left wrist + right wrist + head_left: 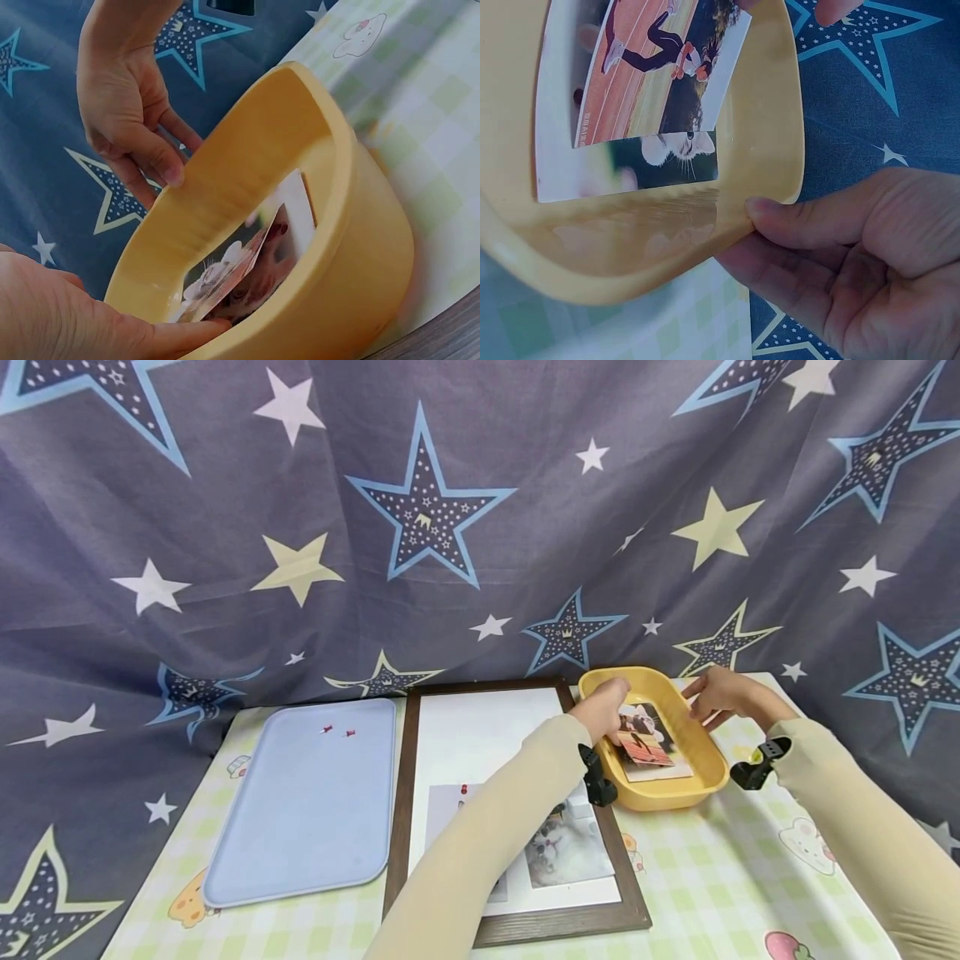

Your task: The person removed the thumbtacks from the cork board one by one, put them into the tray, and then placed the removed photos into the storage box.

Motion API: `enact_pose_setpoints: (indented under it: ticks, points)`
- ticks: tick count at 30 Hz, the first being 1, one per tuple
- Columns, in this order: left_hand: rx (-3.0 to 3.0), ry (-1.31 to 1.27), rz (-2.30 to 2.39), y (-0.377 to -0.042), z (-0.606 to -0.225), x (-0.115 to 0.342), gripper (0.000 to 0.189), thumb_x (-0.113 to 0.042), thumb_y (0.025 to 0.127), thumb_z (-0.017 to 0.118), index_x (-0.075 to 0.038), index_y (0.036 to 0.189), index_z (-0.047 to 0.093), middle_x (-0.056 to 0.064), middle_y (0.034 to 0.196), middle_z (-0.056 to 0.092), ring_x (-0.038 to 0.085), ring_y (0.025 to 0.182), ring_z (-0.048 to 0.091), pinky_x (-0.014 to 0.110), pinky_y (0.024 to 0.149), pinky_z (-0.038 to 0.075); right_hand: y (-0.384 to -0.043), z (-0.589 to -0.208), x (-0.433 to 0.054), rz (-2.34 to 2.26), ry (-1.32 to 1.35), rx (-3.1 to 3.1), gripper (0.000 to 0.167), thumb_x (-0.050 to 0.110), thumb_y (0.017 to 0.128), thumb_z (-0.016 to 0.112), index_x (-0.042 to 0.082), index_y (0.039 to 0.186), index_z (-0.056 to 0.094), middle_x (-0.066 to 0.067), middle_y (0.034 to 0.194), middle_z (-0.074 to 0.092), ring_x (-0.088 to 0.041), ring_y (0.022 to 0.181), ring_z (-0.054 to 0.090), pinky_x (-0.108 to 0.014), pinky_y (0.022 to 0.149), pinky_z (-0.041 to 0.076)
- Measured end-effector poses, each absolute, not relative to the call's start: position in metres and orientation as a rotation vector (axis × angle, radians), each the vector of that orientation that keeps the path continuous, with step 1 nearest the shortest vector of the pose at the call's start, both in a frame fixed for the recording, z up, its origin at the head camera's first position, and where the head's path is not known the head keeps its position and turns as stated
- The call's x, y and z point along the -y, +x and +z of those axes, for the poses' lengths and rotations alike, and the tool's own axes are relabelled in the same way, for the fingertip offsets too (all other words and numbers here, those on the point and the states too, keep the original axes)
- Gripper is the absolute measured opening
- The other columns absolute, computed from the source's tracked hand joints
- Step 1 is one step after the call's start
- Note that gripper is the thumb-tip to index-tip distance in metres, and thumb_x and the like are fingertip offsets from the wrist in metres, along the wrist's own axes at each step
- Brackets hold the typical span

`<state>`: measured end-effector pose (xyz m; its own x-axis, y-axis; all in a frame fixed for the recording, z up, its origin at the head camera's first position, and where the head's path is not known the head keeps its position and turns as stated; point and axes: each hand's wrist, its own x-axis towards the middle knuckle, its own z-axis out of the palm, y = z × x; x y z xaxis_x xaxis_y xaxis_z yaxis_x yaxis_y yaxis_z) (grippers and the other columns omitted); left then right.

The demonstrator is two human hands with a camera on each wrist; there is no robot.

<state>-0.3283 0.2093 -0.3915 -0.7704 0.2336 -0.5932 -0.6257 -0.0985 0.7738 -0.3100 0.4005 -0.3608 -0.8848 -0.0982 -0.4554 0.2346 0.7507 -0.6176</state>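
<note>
A yellow plastic basin (pixel 701 752) stands at the back right of the table with photo prints inside. My left hand (pixel 602 708) reaches over its left rim and holds the edge of a print of a runner on an orange track (pixel 641 75), which tilts up over a kitten print (pixel 570 176) lying below. Part of the left fingers is hidden in the head view. My right hand (pixel 722 695) pinches the basin's right rim between thumb and fingers, the thumb on top in the right wrist view.
Left of the basin lies a brown-framed white board (pixel 487 727) with photo prints, one a fluffy animal (pixel 566 852), and a red pushpin (pixel 464 789). A light blue tray (pixel 307 810) at the left holds two red pushpins (pixel 349 732). A star-patterned curtain (pixel 465 635) hangs behind.
</note>
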Motion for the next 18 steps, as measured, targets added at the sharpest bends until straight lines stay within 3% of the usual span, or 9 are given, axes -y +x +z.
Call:
enact_pose_setpoints:
  ticks: [7, 12, 18]
  points:
    - [-1.683, -0.463, 1.902, -0.325, -0.393, -0.215, 0.049, -0.020, 0.098, 0.049, -0.002, 0.143, 0.048, 0.017, 0.156, 0.044, 0.039, 0.149, 0.035, 0.076, 0.118, 0.021, -0.310, -0.362, -0.400, -0.939, 0.105, -2.484, 0.060, -0.009, 0.088, 0.063, -0.025, 0.140, 0.038, -0.035, 0.126, 0.063, -0.020, 0.087, 0.070, -0.043, 0.080, 0.065]
    - [-1.696, -0.428, 1.896, -0.319, -0.390, -0.212, 0.051, -0.021, 0.099, 0.047, -0.002, 0.147, 0.045, 0.016, 0.157, 0.042, 0.039, 0.150, 0.033, 0.075, 0.118, 0.022, -0.309, -0.361, -0.400, -0.929, 0.101, -2.483, 0.061, -0.008, 0.088, 0.063, -0.025, 0.141, 0.037, -0.038, 0.132, 0.058, -0.022, 0.091, 0.070, -0.043, 0.081, 0.065]
    - [-1.704, -0.410, 1.895, -0.316, -0.390, -0.212, 0.051, -0.020, 0.099, 0.044, -0.001, 0.147, 0.045, 0.019, 0.157, 0.043, 0.040, 0.150, 0.034, 0.075, 0.118, 0.022, -0.310, -0.361, -0.399, -0.930, 0.108, -2.488, 0.060, -0.008, 0.088, 0.063, -0.025, 0.140, 0.038, -0.036, 0.129, 0.061, -0.021, 0.089, 0.069, -0.043, 0.081, 0.065]
